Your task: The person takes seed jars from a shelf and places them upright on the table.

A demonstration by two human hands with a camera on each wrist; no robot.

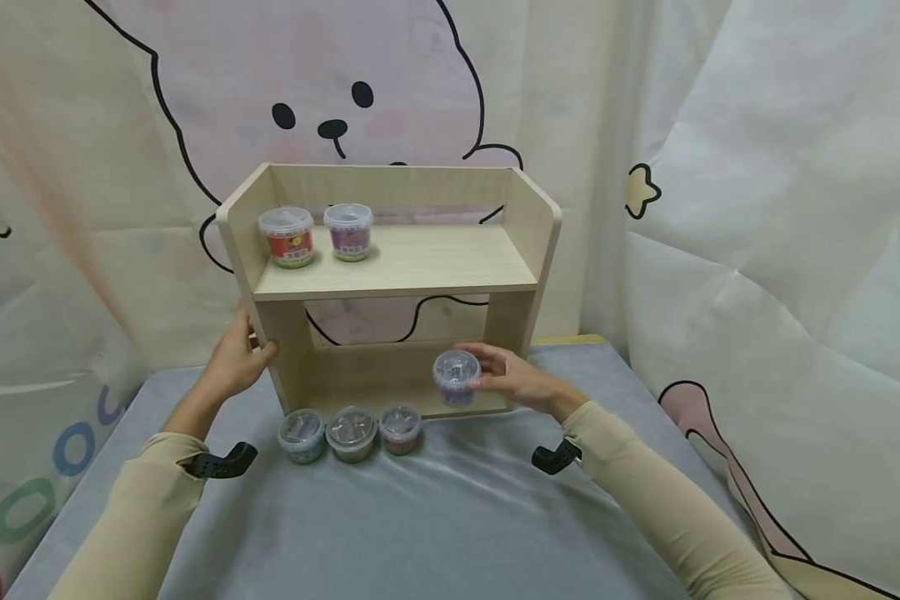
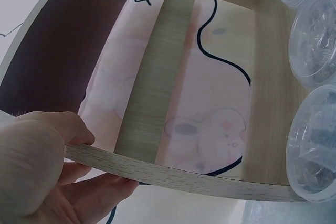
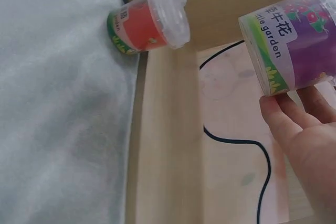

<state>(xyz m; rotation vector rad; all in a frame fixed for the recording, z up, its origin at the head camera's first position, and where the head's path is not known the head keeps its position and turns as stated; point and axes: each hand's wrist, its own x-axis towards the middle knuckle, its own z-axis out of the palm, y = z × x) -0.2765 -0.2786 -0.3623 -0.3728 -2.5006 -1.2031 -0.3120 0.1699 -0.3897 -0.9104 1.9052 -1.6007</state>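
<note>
A small two-tier wooden shelf (image 1: pixel 435 262) stands on the table. My left hand (image 1: pixel 232 358) grips its left side panel, with the thumb on one face and fingers on the other in the left wrist view. My right hand (image 1: pixel 521 379) holds a clear-lidded plastic cup (image 1: pixel 456 375) in front of the lower tier's right part. The right wrist view shows that cup's purple flower label (image 3: pixel 302 45). On the upper tier, at the left, sit a red-labelled cup (image 1: pixel 290 242) and a purple-labelled cup (image 1: pixel 349 233).
Three more lidded cups stand in a row before the shelf's lower front: a left one (image 1: pixel 302 437), a middle one (image 1: pixel 352 433) and a red-labelled one (image 1: pixel 401 431). A grey-blue cloth (image 1: pixel 420 533) covers the table. Printed curtains (image 1: pixel 780 250) hang behind and beside it.
</note>
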